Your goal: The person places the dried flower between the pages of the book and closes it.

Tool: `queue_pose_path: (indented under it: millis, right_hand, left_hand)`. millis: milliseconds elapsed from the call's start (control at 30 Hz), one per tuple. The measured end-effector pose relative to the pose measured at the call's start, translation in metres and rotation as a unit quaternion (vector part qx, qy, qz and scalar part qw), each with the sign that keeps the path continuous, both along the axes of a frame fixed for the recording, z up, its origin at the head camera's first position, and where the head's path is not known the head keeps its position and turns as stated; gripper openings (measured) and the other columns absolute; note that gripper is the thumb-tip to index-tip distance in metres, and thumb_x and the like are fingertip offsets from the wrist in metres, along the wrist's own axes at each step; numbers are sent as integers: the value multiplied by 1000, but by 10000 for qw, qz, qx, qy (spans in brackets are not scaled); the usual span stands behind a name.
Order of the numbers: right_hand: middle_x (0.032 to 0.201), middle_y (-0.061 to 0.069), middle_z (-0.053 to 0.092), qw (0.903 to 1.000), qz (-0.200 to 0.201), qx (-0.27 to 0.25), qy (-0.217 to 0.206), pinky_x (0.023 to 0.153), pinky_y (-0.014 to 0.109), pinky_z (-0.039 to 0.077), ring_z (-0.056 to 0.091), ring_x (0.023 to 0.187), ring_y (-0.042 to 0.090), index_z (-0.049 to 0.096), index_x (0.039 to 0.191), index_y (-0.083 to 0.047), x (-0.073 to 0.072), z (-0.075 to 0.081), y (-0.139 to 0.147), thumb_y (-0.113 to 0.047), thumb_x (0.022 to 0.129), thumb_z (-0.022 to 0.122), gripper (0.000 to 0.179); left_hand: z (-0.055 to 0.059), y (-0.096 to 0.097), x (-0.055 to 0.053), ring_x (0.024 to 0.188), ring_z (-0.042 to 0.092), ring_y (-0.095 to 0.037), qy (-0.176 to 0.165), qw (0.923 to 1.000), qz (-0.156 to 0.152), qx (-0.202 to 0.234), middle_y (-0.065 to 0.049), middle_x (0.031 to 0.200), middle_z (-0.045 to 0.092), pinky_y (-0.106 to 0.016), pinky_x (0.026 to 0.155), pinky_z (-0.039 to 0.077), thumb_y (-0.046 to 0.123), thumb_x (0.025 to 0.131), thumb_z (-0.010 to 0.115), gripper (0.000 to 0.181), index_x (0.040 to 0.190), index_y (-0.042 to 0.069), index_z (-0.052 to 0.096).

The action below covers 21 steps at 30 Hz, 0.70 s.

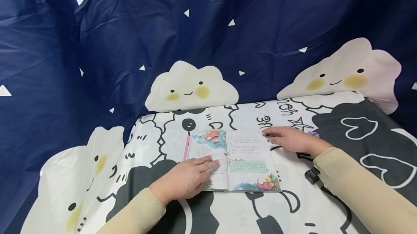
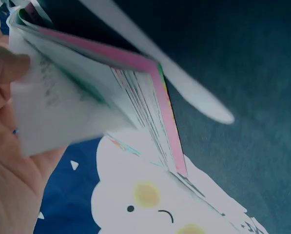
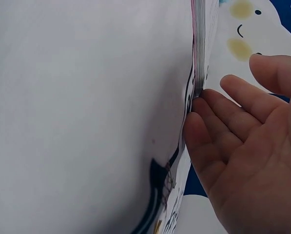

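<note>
An open picture book (image 1: 247, 154), with printed text and colourful drawings, lies on a patterned cloth. My left hand (image 1: 187, 176) lies over the left page, fingers spread near the centre fold. In the left wrist view, a loose page (image 2: 62, 117) passes between the left thumb (image 2: 11, 66) and the fingers behind it, which hold it; a pink cover edge (image 2: 164, 107) shows beyond. At the book's upper right edge is my right hand (image 1: 291, 140). The right wrist view shows its fingers (image 3: 218, 122) extended, tips against the side of the book (image 3: 199, 48).
The cloth (image 1: 234, 216) is white with black cartoon drawings. Cloud-shaped cushions (image 1: 192, 89) with smiling faces line its back and left sides. Dark blue fabric (image 1: 163, 20) with white triangles hangs behind. A small black object (image 1: 312, 175) sits by the right sleeve.
</note>
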State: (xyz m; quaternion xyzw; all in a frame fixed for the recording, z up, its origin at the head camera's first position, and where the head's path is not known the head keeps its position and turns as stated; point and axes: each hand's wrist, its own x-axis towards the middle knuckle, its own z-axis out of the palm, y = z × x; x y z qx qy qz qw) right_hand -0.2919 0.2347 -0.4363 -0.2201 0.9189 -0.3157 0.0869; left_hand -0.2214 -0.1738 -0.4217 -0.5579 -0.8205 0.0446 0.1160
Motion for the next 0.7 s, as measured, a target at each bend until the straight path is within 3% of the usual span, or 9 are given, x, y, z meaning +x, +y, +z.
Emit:
queue_pose_path:
  millis: [200,367,467,567,700]
  right_hand:
    - [141,17,58,10000,-7,33,-6,108,60,36,47,135,42,54,146,-4,-1,-1,1,-21,104,55,45]
    - [142,17,57,10000,-2,77,6,108,60,35,45,136,43,55,145,-5,-1,-2,1,-21,104,56,45]
    - [144,17,56,9999,-18,135,51,108,61,34,44,137,43,57,144,-6,-1,-3,0,-22,103,58,45]
    - [144,16,56,9998,-38,193,103,108,61,35,45,136,43,58,143,-7,0,-2,-1,-23,102,59,44]
    - [143,16,57,9998,-43,158,129,108,60,35,46,136,43,60,142,-7,2,-2,-3,-23,101,61,44]
  left_hand:
    - [-2,-2,-2,133,54,-25,-434,9980,311,-352,-2,150,52,-35,98,51,21,92,69,6,93,22,76]
    - [-6,-4,-1,132,55,-19,-852,9931,754,-295,1,150,52,-33,88,56,20,88,66,12,77,24,65]
    - [-7,-1,-1,131,55,-17,-975,9911,875,-227,2,148,54,-33,91,54,30,90,69,18,76,24,59]
    - [-7,4,-3,125,59,-16,-971,9912,881,-164,2,143,59,-34,92,54,43,90,75,21,96,24,67]
    - [-9,8,-6,109,63,-19,-733,9936,823,-229,4,134,60,-34,79,56,48,86,79,60,140,31,58]
